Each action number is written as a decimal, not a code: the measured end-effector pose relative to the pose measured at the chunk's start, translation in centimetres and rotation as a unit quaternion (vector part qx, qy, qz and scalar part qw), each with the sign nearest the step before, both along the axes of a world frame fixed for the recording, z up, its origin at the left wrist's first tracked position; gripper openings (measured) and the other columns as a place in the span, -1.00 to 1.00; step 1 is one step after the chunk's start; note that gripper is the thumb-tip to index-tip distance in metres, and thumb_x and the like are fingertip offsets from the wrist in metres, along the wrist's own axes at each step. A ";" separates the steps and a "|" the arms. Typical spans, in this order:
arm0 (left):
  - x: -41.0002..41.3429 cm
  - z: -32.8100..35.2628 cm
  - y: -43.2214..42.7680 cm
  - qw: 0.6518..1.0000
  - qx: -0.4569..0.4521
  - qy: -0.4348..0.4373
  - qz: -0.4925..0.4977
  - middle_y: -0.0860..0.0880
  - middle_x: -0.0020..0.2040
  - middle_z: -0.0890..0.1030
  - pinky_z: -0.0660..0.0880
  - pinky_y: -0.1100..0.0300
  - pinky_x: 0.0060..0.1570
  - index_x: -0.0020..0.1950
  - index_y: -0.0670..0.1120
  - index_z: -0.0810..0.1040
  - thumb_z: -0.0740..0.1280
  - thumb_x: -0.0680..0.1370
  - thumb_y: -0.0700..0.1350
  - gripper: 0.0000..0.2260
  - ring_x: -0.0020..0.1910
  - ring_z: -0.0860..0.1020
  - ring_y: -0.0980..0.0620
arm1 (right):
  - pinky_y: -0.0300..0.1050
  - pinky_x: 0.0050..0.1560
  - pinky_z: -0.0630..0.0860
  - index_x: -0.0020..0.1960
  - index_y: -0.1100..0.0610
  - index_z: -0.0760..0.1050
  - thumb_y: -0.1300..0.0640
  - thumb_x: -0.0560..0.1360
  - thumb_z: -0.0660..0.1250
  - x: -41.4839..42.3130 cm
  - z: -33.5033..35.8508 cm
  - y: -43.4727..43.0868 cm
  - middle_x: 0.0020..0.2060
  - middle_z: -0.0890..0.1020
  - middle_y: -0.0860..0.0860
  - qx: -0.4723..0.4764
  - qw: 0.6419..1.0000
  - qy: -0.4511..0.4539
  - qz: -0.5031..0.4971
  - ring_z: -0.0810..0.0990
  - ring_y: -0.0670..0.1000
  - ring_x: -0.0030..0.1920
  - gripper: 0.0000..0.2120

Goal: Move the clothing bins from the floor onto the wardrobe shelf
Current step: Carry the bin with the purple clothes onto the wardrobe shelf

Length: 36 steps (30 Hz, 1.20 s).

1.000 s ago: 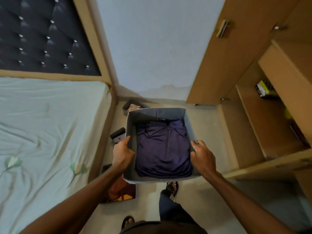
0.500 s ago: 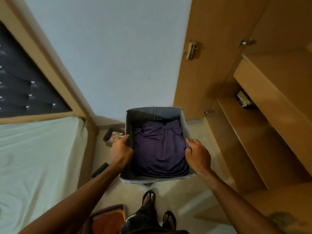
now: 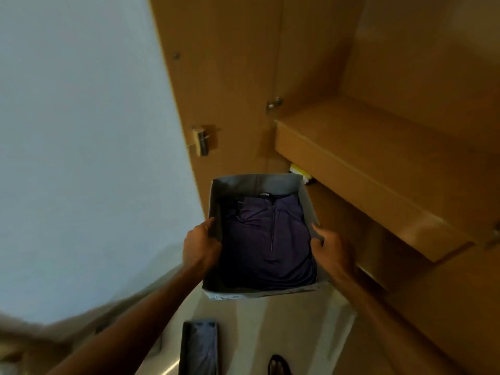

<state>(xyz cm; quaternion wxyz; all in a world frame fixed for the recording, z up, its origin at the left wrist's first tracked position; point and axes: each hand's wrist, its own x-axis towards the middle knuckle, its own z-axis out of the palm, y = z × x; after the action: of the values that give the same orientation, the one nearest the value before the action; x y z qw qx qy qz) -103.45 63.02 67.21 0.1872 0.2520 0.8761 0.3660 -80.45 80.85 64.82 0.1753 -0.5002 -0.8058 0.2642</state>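
- Bin (image 3: 258,182): grey fabric, open top, held in the air above the floor (image 3: 284,326), in front of the open wardrobe (image 3: 351,77). It touches neither the floor nor any shelf.
- Bin contents: one folded dark purple top (image 3: 270,244) with a zip down its front, lying flat and filling most of the bottom.
- Left hand (image 3: 201,246): closed on the bin's left wall, fingers wrapped over the rim, thumb outside.
- Right hand (image 3: 331,247): closed on the bin's right wall near its front corner, fingers curled over the rim.
- Both forearms are bare and reach forward from the bottom of the view.
- Shelf (image 3: 365,158): wooden, to the right of the bin and slightly higher than its rim. Its top is bare where visible.
- Below that shelf, just behind the bin's far right corner, sits a small yellow and white item (image 3: 300,171); too hidden to identify.
- Wardrobe door (image 3: 216,77): swung open at left of the bin, with a metal latch (image 3: 200,140) on its face.
- Floor: a second dark bin (image 3: 200,347) sits below the held one; a sandalled foot (image 3: 278,365) is beside it at the bottom edge.
- Left portion of the frame is plain wall (image 3: 81,131); lower left corner is blurred.
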 end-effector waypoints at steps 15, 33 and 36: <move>-1.3 7.0 32.6 0.980 0.110 0.031 -0.160 -0.09 0.24 0.61 0.55 -0.04 0.17 0.39 -0.02 0.47 0.22 0.42 -0.32 -0.46 0.15 0.60 -0.15 | -0.28 -0.52 0.21 0.35 0.06 0.47 0.19 0.51 0.26 3.1 7.6 22.5 -0.50 0.49 -0.11 0.082 0.978 0.077 -0.174 0.33 -0.17 -0.55 -0.59; 8.6 7.0 61.2 0.888 0.095 0.065 -0.446 -0.09 0.19 0.64 0.59 0.05 0.05 0.35 -0.05 0.52 0.25 0.41 -0.24 -0.51 0.08 0.63 -0.13 | -0.10 -0.11 0.56 0.24 -0.02 0.57 0.11 0.42 0.26 15.2 6.5 38.6 0.00 0.71 0.15 0.063 0.905 0.048 -0.418 0.66 0.19 -0.13 -0.60; 10.8 7.7 64.7 0.853 0.108 0.057 -0.507 -0.14 0.13 0.66 0.57 0.05 0.01 0.27 -0.11 0.55 0.25 0.48 -0.25 -0.64 0.03 0.62 -0.16 | 0.03 0.03 0.60 0.31 0.04 0.52 0.23 0.46 0.24 16.9 6.7 40.8 0.07 0.68 0.18 0.037 0.900 0.062 -0.430 0.65 0.11 -0.10 -0.57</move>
<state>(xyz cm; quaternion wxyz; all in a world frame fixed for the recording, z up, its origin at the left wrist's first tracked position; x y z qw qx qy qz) -92.66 127.76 74.95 0.2684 0.7000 0.5910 0.2976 -63.50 121.62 71.56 0.3404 -0.7738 -0.5086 0.1633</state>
